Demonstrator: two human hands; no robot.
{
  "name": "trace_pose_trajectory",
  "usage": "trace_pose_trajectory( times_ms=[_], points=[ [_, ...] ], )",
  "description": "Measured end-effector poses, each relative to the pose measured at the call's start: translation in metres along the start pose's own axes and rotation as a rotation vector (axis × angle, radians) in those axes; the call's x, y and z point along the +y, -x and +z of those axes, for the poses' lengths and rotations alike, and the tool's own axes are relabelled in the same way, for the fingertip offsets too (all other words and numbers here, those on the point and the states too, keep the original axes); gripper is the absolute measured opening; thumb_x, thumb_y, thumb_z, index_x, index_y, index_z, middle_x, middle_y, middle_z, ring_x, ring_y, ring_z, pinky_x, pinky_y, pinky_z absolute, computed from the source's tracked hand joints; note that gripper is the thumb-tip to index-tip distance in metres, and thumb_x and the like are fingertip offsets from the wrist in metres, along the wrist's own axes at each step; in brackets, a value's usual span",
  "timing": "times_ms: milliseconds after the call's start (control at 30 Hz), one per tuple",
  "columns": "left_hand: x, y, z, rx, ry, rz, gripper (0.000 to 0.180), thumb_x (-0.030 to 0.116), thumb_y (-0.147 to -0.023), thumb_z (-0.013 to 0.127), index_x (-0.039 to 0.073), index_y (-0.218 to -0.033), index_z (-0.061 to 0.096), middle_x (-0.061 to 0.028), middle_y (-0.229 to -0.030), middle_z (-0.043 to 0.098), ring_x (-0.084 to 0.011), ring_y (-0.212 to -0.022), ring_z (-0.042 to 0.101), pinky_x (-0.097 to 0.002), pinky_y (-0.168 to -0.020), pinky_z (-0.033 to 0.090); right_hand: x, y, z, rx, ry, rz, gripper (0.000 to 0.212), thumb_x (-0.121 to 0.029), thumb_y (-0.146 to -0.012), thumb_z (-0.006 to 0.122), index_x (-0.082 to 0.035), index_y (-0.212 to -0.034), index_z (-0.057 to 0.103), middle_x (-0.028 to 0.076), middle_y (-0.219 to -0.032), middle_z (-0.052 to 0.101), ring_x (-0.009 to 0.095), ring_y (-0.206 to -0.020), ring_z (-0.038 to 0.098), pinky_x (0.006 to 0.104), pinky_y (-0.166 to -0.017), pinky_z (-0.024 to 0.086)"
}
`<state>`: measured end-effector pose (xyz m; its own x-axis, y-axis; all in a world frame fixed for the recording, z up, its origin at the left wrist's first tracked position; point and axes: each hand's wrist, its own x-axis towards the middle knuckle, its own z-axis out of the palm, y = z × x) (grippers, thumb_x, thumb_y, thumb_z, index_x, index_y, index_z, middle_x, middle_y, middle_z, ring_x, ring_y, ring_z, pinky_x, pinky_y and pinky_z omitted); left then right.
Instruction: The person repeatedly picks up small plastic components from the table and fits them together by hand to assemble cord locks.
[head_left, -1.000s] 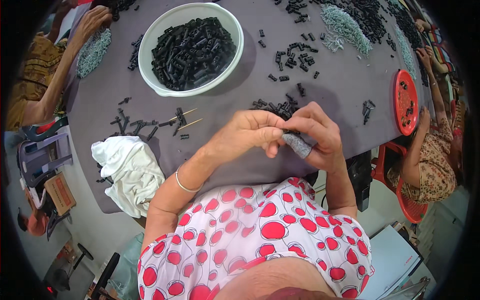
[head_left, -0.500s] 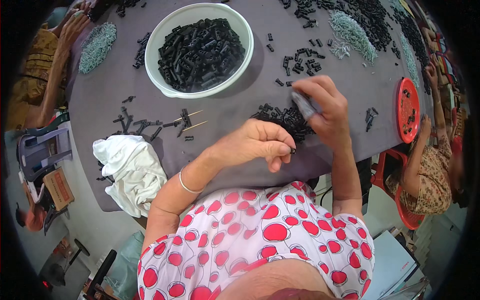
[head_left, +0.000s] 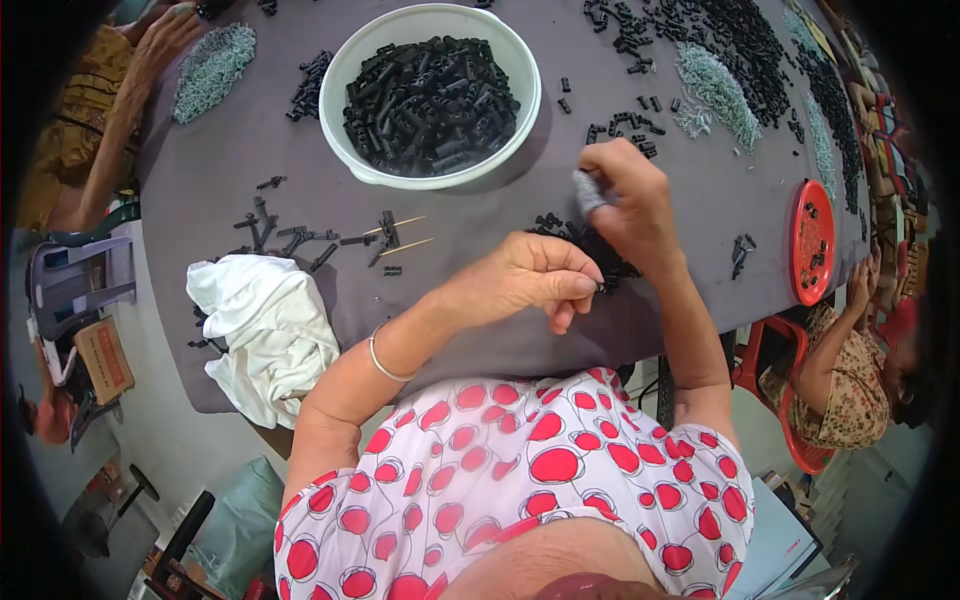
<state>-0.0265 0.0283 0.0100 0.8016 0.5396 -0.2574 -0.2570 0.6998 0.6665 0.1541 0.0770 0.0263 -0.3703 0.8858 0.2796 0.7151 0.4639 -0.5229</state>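
Observation:
My left hand (head_left: 540, 280), fingers curled in a pinch, holds a small black plastic piece (head_left: 600, 285) that barely shows at the fingertips. Just right of it and farther off is my right hand (head_left: 637, 205), its fingers bent in towards the thumb. A grey wrap (head_left: 588, 194) covers that thumb. Whatever the right fingers hold, if anything, is hidden. Below the right hand lies a pile of small black plastic pieces (head_left: 552, 225), partly covered by both hands.
A white tub (head_left: 532, 100) full of black tubular pieces stands beyond my hands. White cloth (head_left: 265, 335), two thin sticks (head_left: 408, 246) and loose black parts lie left. Silvery screw heaps (head_left: 715, 90) and a red tray (head_left: 800, 240) are right. People sit at both sides.
My right hand has moved left over the pile, and its fingers have curled in. My left hand keeps its pinch. The whole view has shifted slightly.

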Motion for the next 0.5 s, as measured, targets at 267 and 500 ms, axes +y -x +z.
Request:
trace_pose_trajectory(
  times_ms=[267,500],
  points=[
    [-0.003,-0.003,0.005,0.222,0.227,0.192,0.023,0.015,-0.094,0.057,-0.004,-0.107,0.058,-0.0071,-0.084,0.063,-0.0107,-0.067,0.060,-0.0237,-0.061,0.052,-0.005,0.043,-0.021,0.136,-1.036,0.506,0.017,0.002,-0.081,0.066,0.001,-0.099,0.064,0.003,-0.090,0.065,0.008,-0.080,0.060,0.0208,-0.070,0.048],
    [-0.002,0.001,0.018,0.319,0.029,0.291,0.021,0.013,-0.094,0.057,-0.004,-0.106,0.059,-0.0066,-0.084,0.063,-0.0099,-0.067,0.060,-0.0218,-0.060,0.050,-0.039,0.062,-0.028,0.235,-0.987,0.409,0.019,0.008,-0.081,0.063,0.003,-0.100,0.063,0.004,-0.090,0.066,0.010,-0.086,0.062,0.0216,-0.078,0.049]
  ],
)
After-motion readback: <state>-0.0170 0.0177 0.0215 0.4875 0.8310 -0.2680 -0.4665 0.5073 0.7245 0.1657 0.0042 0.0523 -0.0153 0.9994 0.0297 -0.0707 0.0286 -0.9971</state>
